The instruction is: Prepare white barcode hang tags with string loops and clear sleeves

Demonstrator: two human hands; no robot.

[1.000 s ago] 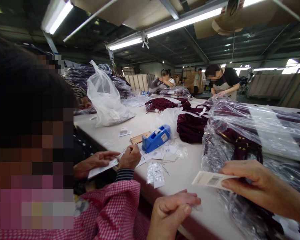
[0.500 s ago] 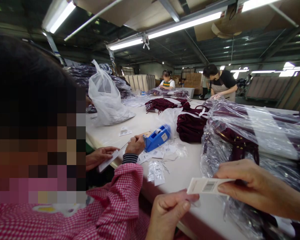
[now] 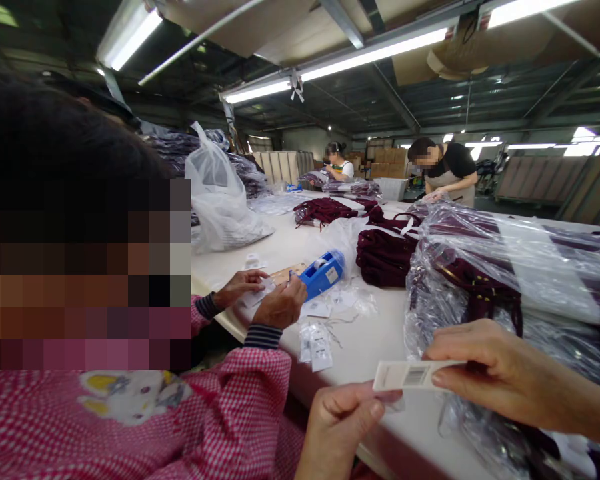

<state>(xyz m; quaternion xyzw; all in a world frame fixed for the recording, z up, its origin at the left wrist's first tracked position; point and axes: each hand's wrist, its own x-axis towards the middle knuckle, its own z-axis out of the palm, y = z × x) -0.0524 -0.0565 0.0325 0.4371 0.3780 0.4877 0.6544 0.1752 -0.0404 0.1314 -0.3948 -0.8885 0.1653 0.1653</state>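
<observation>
A white barcode tag [image 3: 393,375] is pinched between the thumb and fingers of my right hand [image 3: 500,373], held out flat toward the left. My left hand [image 3: 337,423] is closed at the tag's left end, thumb against index finger. A bit of clear plastic [image 3: 396,404] shows at its fingertips; whether it is a small bag I cannot tell. Behind my right hand lies a pile of maroon garments in clear plastic bags [image 3: 545,267]. Small bagged tags [image 3: 316,345] lie on the white table [image 3: 367,353] beyond my left hand.
Close on my left, a person in a pink checked sleeve [image 3: 265,373] works with both hands by a blue tape dispenser [image 3: 323,275]. Folded maroon garments [image 3: 386,257] and a white plastic bag [image 3: 220,200] stand farther back. Two other people are across the table.
My hands stay nearly still around the tag. The neighbouring person's left hand has moved right and up to meet the other hand beside the tape dispenser.
</observation>
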